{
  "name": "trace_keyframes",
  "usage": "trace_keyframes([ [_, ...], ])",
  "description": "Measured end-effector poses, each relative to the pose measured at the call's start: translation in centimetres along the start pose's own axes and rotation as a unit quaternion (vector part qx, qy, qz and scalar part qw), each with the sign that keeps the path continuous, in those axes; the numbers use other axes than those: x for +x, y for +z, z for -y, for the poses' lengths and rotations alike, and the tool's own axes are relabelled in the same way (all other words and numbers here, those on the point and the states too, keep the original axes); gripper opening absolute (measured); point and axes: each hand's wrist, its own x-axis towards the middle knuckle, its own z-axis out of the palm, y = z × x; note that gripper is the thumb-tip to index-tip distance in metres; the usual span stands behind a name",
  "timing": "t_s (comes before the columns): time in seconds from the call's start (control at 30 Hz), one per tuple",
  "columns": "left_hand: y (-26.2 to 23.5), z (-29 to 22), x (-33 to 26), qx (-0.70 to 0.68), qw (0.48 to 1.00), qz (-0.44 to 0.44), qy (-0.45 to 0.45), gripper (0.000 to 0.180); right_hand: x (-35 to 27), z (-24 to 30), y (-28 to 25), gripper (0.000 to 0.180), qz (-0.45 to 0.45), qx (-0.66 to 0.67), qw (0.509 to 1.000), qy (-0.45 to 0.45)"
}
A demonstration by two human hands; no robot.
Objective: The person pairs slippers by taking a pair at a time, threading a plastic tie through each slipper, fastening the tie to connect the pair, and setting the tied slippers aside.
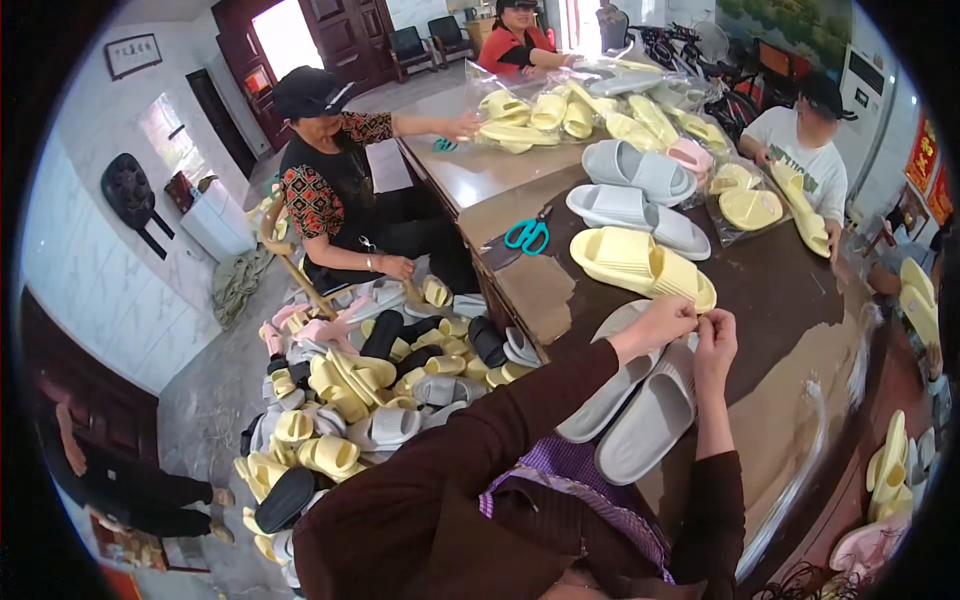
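Observation:
A pair of grey slippers lies on the table in front of me, the right one [640, 430] beside the left one [585, 412]. Over their far ends my left hand [657, 326] and my right hand [715, 345] meet, fingers pinched close together. Whatever sits between the fingertips is too small to make out. Just beyond my hands is a pair of yellow slippers [620, 252]. Grey slippers [640, 207] are lined up behind those.
Teal-handled scissors [527, 236] lie left of the yellow pair. Bagged yellow slippers [560, 110] cover the table's far end. A large slipper pile [400, 370] fills the floor at left. Several people sit around the table; one at right holds a yellow slipper [800, 205].

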Motion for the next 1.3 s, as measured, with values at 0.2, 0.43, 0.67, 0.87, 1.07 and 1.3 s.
trace_keyframes([
  [0.2,0.2,-0.2,-0.7,-0.090,0.995,-0.042,-0.010,0.008,-0.3,0.0,0.1,0.007,0.007,0.036,0.999,-0.003],
  [0.43,-0.2,-0.9,-2.1,-0.136,0.989,-0.054,-0.018,0.010,-1.0,0.4,-0.1,0.010,0.032,-0.006,0.999,0.015],
  [0.67,-3.1,2.3,-0.9,0.024,0.990,-0.035,0.136,0.012,-0.5,3.9,1.1,0.016,0.058,-0.123,0.990,0.022],
  [0.87,-2.1,1.2,-0.2,-0.226,0.971,-0.042,-0.068,0.007,-0.2,1.1,0.6,0.011,0.019,-0.156,0.984,-0.082],
  [1.07,-1.6,1.2,-0.8,-0.238,0.967,-0.037,-0.078,0.008,-0.7,1.5,-0.1,0.006,0.025,-0.138,0.986,-0.093],
  [1.3,-1.7,0.7,-0.8,-0.230,0.968,-0.043,-0.095,0.009,-0.8,1.6,0.2,0.005,0.017,-0.169,0.976,-0.135],
])
